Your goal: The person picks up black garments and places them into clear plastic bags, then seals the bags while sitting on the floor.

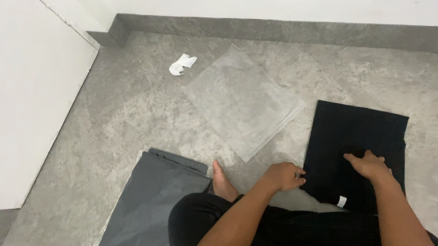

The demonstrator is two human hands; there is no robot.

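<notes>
A folded black garment [354, 135] lies flat on the grey floor at the right, with a small white tag [341, 201] at its near edge. My left hand [284, 175] pinches the garment's left near edge. My right hand [367, 163] rests flat on top of the cloth, fingers spread and pressing down. A stack of clear plastic bags [243, 101] lies just beyond, left of the garment.
A dark grey garment in a clear bag [148, 208] lies at the lower left beside my bare foot [223, 183] and black-trousered leg. A crumpled white scrap [182, 64] sits near the wall. A white panel [20, 99] stands at the left, a grey skirting [284, 30] behind.
</notes>
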